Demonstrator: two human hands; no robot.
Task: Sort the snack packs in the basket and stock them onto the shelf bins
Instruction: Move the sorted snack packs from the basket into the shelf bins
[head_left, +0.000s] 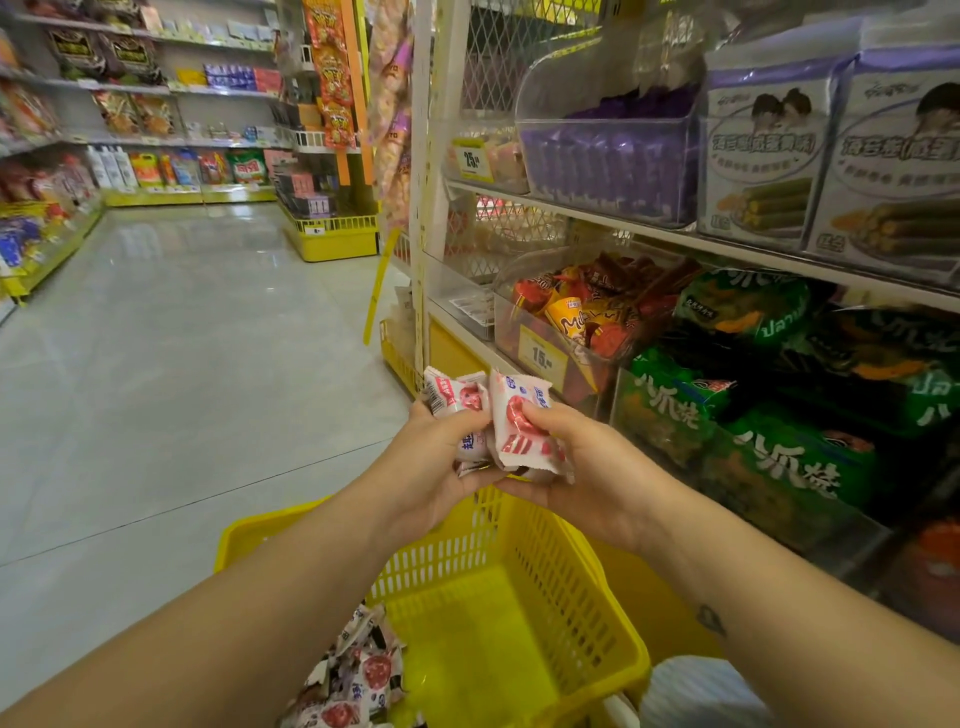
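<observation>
White-wrapped with red print: gripping a small stack of snack packs (460, 402) in the left hand (428, 467), fingers curled underneath and thumb pressing across the top. Pinching the front pack (519, 431) in the right hand (587, 465), thumb clamped on its printed face and fingers (524, 488) closed behind; standing it roughly upright, long axis running top to bottom, upper edge leaning slightly away. Keeping both hands touching around the bundle, hovering just above the far rim of the yellow basket (615, 603). Leaving more loose packs (358, 670) heaped in the basket's near left corner. Judging the coming move as a short carry forward and to the right, with the right hand being the nearer one to the shelf. Facing a clear bin (506, 317) of red and orange snacks just beyond the fingertips, its yellow price tag (543, 356) hanging on the front lip, so needing to lift over that lip rather than push straight in. Crowding on the right from green bags (779, 457) bulging out of the neighbouring bin; not being able to tell which bin matches these packs. Having open floor (182, 364) to the left, beyond the white post (421, 208), for swinging the elbows.
</observation>
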